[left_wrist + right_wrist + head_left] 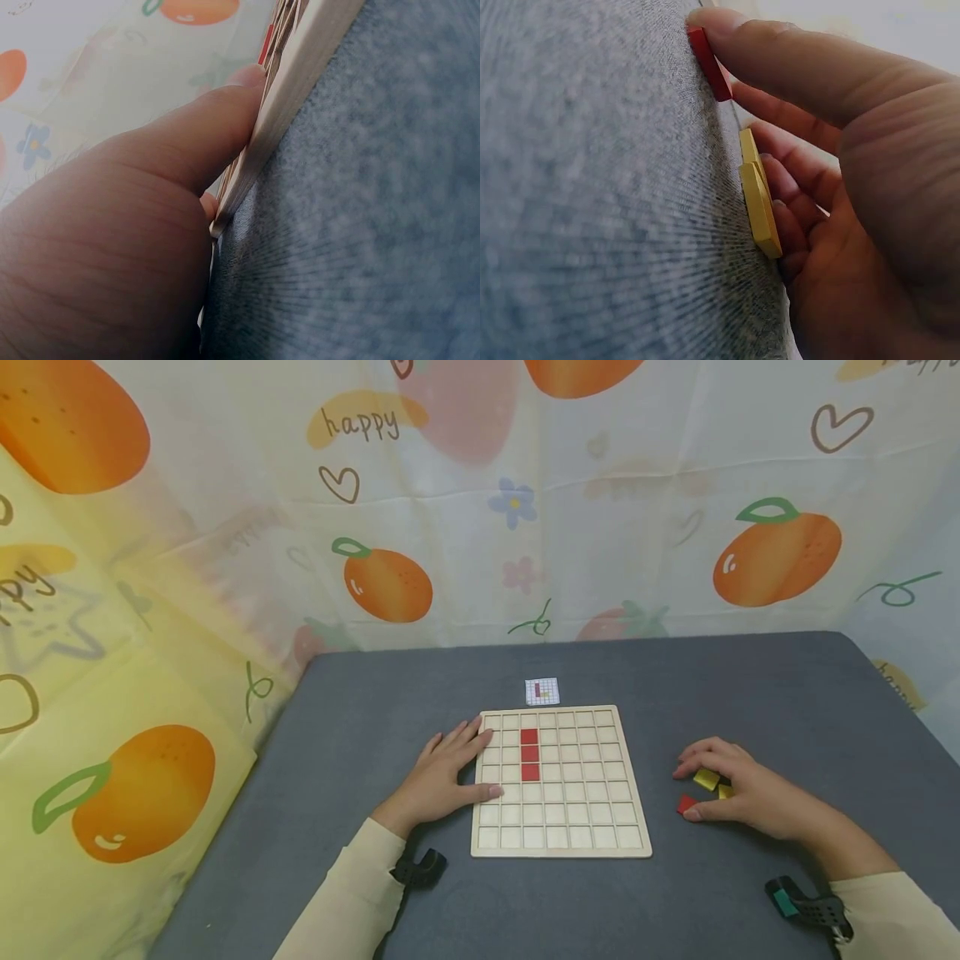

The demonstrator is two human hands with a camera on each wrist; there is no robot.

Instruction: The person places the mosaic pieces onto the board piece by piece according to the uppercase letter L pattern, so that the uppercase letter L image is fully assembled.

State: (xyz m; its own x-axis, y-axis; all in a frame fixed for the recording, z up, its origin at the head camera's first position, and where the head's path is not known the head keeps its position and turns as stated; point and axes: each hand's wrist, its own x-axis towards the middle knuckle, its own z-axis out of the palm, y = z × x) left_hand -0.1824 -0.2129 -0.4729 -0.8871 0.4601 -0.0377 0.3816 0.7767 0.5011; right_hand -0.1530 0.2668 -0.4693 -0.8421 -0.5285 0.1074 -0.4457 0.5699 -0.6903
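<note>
A wooden grid board [566, 817] lies on the table with three red tiles [530, 753] in a column in its cells. My left hand [442, 775] rests on the board's left edge, fingers and thumb spread over the rim. In the left wrist view, the thumb [202, 135] presses on the board's side [289, 101]. To the right of the board, my right hand [757, 789] is lowered to the table with bent fingers. Its thumb touches a loose red tile [709, 64]. Two yellow tiles [760, 210] lie beneath the fingers, partly overlapping in the right wrist view.
Behind the board lies a small card [542, 691] printed with a grid and a coloured pattern. The grey table [390, 710] ends at a printed curtain [465, 560] at the back and left. Each wrist wears a black strap [420, 868].
</note>
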